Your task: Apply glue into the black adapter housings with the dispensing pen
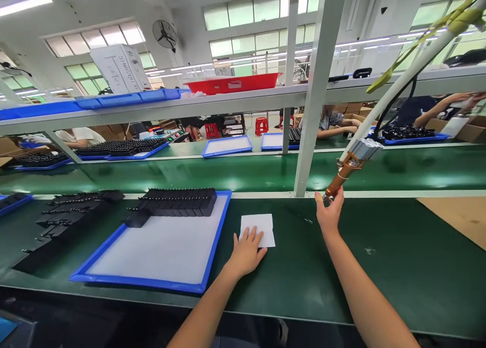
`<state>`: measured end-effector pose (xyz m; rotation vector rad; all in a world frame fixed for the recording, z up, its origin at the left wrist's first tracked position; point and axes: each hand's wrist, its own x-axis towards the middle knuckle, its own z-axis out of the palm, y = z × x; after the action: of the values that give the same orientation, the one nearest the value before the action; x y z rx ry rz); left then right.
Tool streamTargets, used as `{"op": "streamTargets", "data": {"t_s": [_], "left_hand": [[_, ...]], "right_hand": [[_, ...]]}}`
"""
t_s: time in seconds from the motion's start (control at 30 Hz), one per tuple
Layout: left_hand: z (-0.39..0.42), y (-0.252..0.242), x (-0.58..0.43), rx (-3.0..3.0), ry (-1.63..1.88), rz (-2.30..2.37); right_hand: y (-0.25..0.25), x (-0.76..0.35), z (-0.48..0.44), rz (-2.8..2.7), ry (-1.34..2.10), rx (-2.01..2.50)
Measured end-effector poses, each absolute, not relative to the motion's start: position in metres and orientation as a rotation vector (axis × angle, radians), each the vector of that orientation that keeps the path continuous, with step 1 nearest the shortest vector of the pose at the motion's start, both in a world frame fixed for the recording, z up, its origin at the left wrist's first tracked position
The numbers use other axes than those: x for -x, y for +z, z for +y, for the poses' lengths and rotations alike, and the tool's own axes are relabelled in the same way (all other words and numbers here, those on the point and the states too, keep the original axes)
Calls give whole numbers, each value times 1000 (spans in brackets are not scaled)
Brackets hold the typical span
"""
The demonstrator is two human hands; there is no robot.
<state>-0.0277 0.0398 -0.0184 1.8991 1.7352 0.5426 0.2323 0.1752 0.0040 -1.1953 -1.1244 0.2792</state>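
Note:
My left hand lies flat with fingers spread on the green bench, its fingertips on the lower edge of a small white paper sheet. My right hand reaches up and pinches the tip of a hanging copper-coloured tool, which has a grey head and a white hose running up to the right. A blue-rimmed white tray lies to the left, with rows of black parts along its far edge.
More black parts are piled on the bench left of the tray. A white frame post stands just behind the paper. Beyond it runs a green conveyor. Other people work at the far bench. Cardboard lies at right.

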Motion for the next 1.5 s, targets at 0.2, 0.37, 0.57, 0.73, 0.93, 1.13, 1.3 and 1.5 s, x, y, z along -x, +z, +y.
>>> {"op": "streamTargets", "data": {"t_s": [0.2,0.37,0.57,0.73,0.93,1.13,1.3,1.5], "left_hand": [[103,-5,22,-2010,385,2066],[143,-17,30,-1869,404,2326],[155,-24,53,-1785,296,2410],[140,-20,21,-2181,136,1926],[84,-28,-56,-2607,59,855],[120,-19,-6,-2308,79,1785],[143,-18,37,-1920,125,2311],[92,-31,-41,-2579,11,1199]], "right_hand": [[5,-230,174,-1148,252,1180],[1,-230,175,-1202,192,1191],[-5,-230,179,-1210,175,1183],[-6,-230,180,-1225,174,1168],[-8,-232,181,-1247,146,1157],[-10,-234,181,-1252,165,1167],[-7,-235,179,-1233,192,1189],[-9,-236,180,-1214,174,1191]]}}
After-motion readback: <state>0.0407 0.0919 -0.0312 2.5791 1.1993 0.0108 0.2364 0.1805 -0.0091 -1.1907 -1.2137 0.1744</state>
